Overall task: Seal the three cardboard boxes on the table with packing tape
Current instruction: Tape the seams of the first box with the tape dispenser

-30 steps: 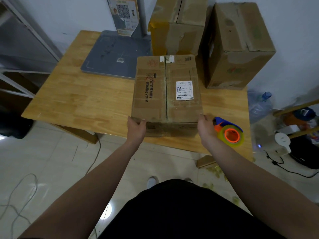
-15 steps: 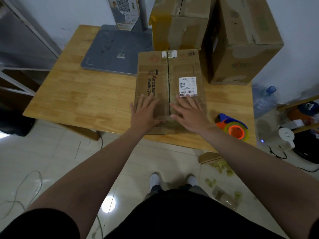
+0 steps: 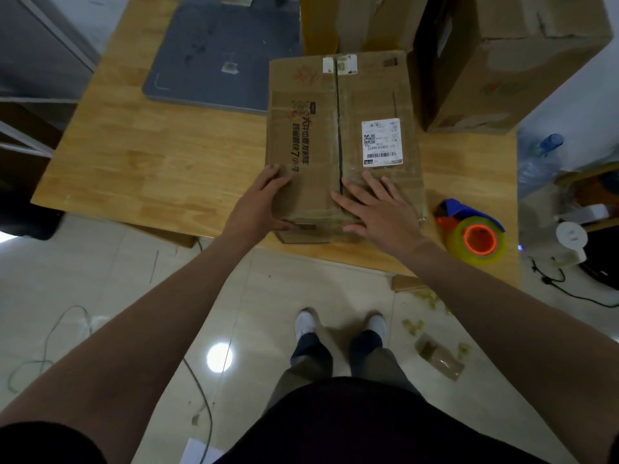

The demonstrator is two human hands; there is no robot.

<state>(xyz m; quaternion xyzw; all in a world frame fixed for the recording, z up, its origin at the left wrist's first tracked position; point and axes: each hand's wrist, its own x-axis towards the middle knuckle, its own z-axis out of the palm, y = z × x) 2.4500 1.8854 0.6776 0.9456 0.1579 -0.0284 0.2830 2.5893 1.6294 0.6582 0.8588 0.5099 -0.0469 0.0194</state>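
A brown cardboard box (image 3: 341,128) with a white shipping label lies at the front of the wooden table (image 3: 150,155), its two top flaps meeting in a dark centre seam. My left hand (image 3: 259,204) cups the box's near left corner, fingers on top and thumb on the front face. My right hand (image 3: 375,204) lies flat with spread fingers on the right flap, beside the seam. A tape dispenser (image 3: 475,236) with a blue handle, orange core and yellowish roll rests on the table right of the box. Two more boxes stand behind: one at the back (image 3: 361,21) and a large one at right (image 3: 509,61).
A grey flat scale platform (image 3: 217,55) sits at the table's back left. On the floor lie cables (image 3: 50,329), tape scraps (image 3: 438,360) and a water bottle (image 3: 539,162). Clutter and a white device (image 3: 571,239) stand at the right. My feet (image 3: 341,324) are below the table edge.
Both hands went from gripping the box's near corners to lying flat on top; now the left hand has slid to the near left corner while the right stays flat. The camera has tilted down.
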